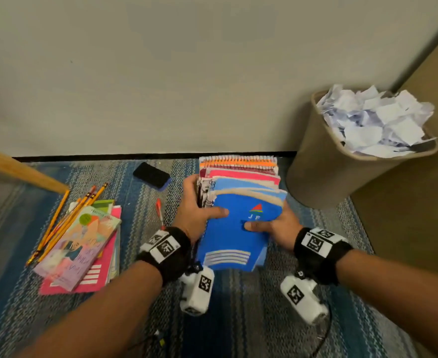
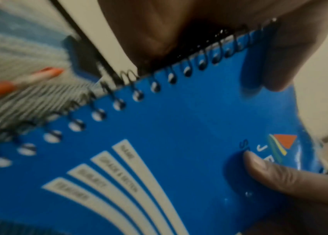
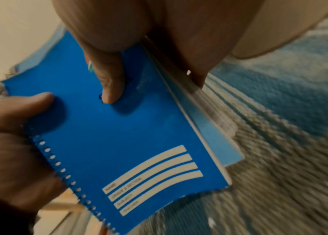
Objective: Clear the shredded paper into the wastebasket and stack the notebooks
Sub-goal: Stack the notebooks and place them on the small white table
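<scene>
A bundle of spiral notebooks (image 1: 238, 202) with a blue one (image 2: 179, 143) on top is held over the striped rug. My left hand (image 1: 199, 210) grips its left, spiral side, thumb on the blue cover (image 3: 118, 143). My right hand (image 1: 272, 226) grips the right edge, thumb pressed on the cover near the logo. Orange, pink and light blue notebooks fan out at the far end of the bundle. The tan wastebasket (image 1: 324, 166) at the right is heaped with shredded paper (image 1: 378, 120).
A second pile of pink and patterned books (image 1: 83, 246) lies on the rug at the left, with several pencils (image 1: 68, 223) beside it. A red pen (image 1: 160, 213) and a black eraser block (image 1: 152, 175) lie behind. A wooden leg (image 1: 19, 169) stands far left.
</scene>
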Tool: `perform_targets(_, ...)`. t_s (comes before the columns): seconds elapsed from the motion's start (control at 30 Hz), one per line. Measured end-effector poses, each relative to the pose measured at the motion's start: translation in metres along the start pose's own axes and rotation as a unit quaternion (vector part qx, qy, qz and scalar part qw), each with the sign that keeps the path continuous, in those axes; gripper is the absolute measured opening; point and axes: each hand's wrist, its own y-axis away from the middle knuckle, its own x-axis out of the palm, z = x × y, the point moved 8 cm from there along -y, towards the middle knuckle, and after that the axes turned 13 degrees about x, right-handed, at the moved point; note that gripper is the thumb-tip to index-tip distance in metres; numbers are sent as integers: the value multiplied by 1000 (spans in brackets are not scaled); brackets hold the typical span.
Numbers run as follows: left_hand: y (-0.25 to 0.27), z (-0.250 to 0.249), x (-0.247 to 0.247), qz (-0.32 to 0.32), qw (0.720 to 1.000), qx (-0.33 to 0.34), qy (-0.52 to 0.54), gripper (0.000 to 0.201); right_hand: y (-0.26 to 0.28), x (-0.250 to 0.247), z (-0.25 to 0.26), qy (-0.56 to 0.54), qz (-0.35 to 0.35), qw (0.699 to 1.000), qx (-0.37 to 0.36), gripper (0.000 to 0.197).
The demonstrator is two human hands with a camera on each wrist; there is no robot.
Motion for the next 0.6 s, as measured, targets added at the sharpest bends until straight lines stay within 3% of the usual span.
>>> perform_targets(0.07, -19, -23, 4, 52, 996, 66, -28, 94, -2, -3, 29, 13, -15, 999, -28, 79)
perform_targets(0.13, -24, -26, 3, 98, 990, 80, -69, 102, -2, -2, 41, 46, -25, 998, -43, 68)
perform_targets(0.23, -11, -1, -7, 157, 975, 28, -152, 115, -10, -1, 14, 73, -15, 997, 1, 82)
perform_targets(0.3, -6, 10, -13, 154, 972, 4, -177, 109, -12, 7, 4, 75, 14, 997, 19, 90)
perform_targets(0.47, -29, 10, -15, 166, 954, -46, -245, 98, -29, 5, 15, 108, 18, 994, 6, 90)
perform_targets(0.6, -55, 7, -23, 221, 926, -87, -292, 103, -49, -3, 21, 147, 3, 989, 34, 86)
